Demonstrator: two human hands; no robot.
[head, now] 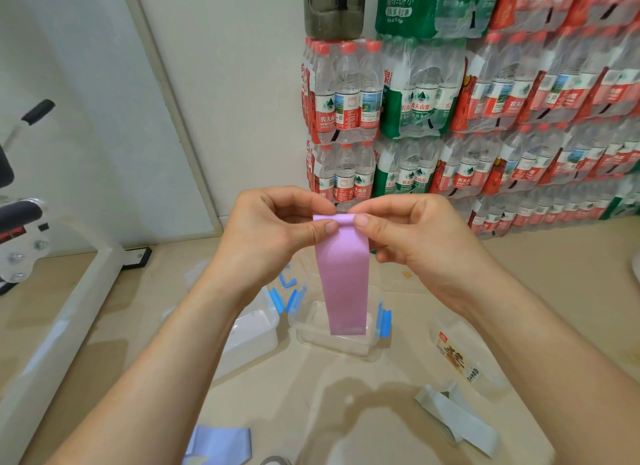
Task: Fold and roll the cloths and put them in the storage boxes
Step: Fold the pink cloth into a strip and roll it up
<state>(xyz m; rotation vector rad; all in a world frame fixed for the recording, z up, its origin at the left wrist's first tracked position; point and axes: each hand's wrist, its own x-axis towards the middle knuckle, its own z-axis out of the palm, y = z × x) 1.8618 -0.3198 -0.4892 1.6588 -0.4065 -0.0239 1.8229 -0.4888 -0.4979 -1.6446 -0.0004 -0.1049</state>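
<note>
**Rolling a folded strip, first turn.** A pink cloth, already folded to a narrow strip, is held in the air by its top edge. One corner is pinched between thumb and curled fingers of the left hand, the other likewise by the right hand. The top edge appears slightly turned over, so the roll is judged to be just beginning. The lower end hangs free in front of an open clear storage box with blue latches; whether it touches the box cannot be told. A second box stands just beside it on the left. A grey cloth and a lavender cloth lie unrolled on the beige surface.

For a neat roll, the first turn is best made tight and square to the long edges. Both thumbs should be advanced together, so that neither side runs ahead and a cone is avoided. The hanging weight may be used to keep the strip straight. The finished roll should be gripped shut until it is set in the box, since it is likely to spring open.
</note>
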